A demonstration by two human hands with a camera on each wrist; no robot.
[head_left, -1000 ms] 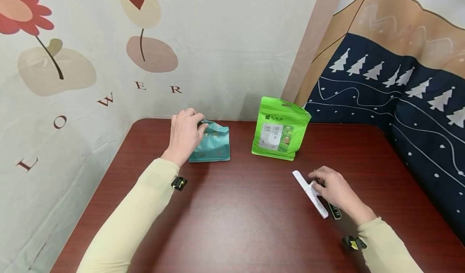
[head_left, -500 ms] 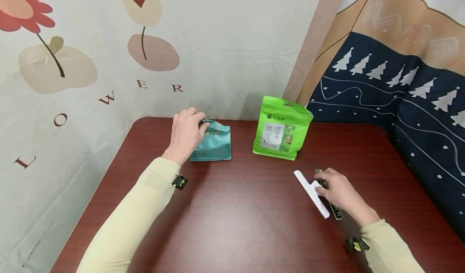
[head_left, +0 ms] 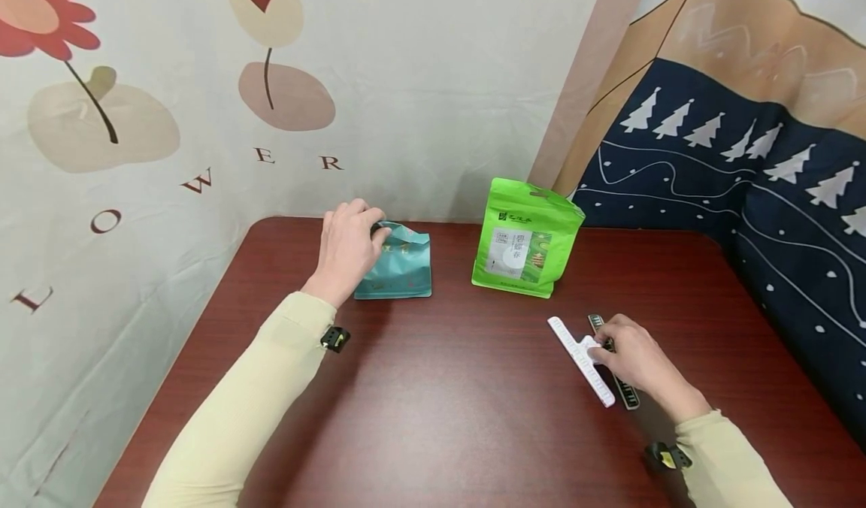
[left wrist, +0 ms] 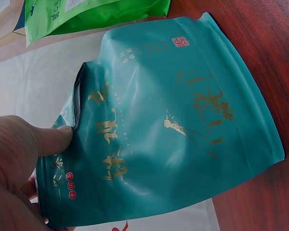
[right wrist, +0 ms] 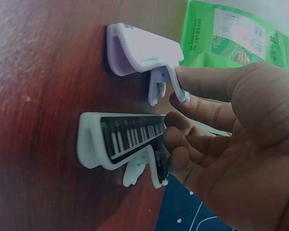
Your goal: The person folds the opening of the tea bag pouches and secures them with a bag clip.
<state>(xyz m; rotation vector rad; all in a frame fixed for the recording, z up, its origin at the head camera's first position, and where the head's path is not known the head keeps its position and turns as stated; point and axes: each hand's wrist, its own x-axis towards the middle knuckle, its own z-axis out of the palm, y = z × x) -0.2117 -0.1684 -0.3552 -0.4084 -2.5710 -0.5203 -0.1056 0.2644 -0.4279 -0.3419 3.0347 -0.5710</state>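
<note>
With its thumb over the front, my left hand (head_left: 346,245) pinches the top of a teal foil bag (head_left: 399,273), which stands near the table's back edge. Gold lettering covers the bag's front in the left wrist view, and its top edge is creased beside the thumb (left wrist: 58,138). On the right, my right hand (head_left: 634,354) pinches the handle of a white-lilac bag clip (head_left: 573,352) between thumb and index finger. Right beside it lies a black-and-white bag clip (right wrist: 130,137) with a piano-key pattern, close to the other curled fingers.
A bright green bag (head_left: 497,275) stands upright at the back, between the two hands and behind the clips. The reddish-brown table (head_left: 433,418) meets a pale printed cloth (head_left: 419,80) at the back and a navy cloth (head_left: 676,170) at the right.
My right hand's fingers have drawn in from over the black-and-white clip to the white-lilac clip's handle, uncovering the dark clip's far end. The left hand keeps its hold on the teal bag.
</note>
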